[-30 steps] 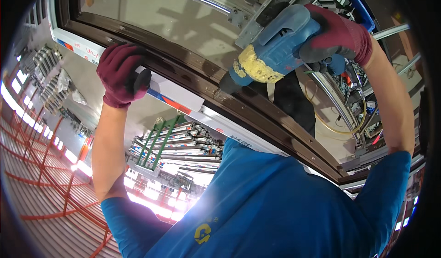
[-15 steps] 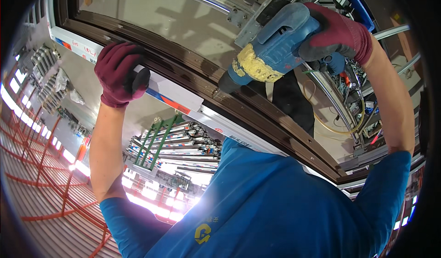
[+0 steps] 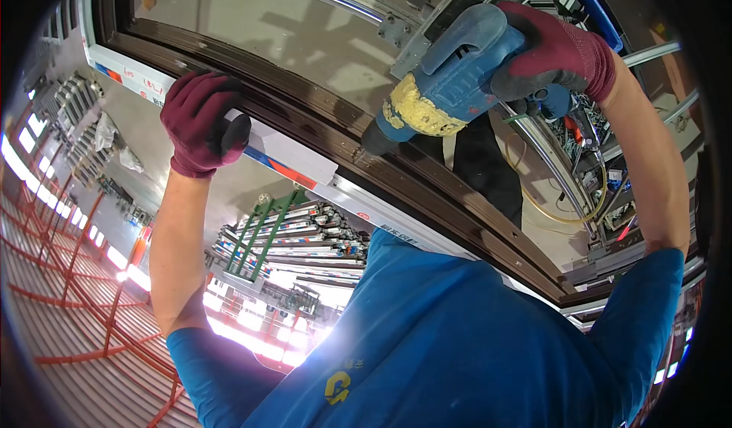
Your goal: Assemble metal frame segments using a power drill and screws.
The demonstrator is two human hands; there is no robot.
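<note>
A brown metal frame with a white film-covered outer edge runs diagonally across the view. My left hand, in a maroon and black glove, is closed over its near rail, fingers on top and thumb against the white edge. In my right hand, gloved the same way, is a blue power drill with yellow tape round its body. The drill's dark nose points down to the left, at the frame's brown rail. The bit and the exact contact spot are hidden, so touching cannot be told.
Beyond the frame lie a metal bar with a bracket and a blue bin of small parts. A thin yellow hose curls at the right. Stacked profiles rest on a green rack below the frame.
The drill has shifted very slightly left in my right hand's grip. My left hand stays on the frame, almost unmoved.
</note>
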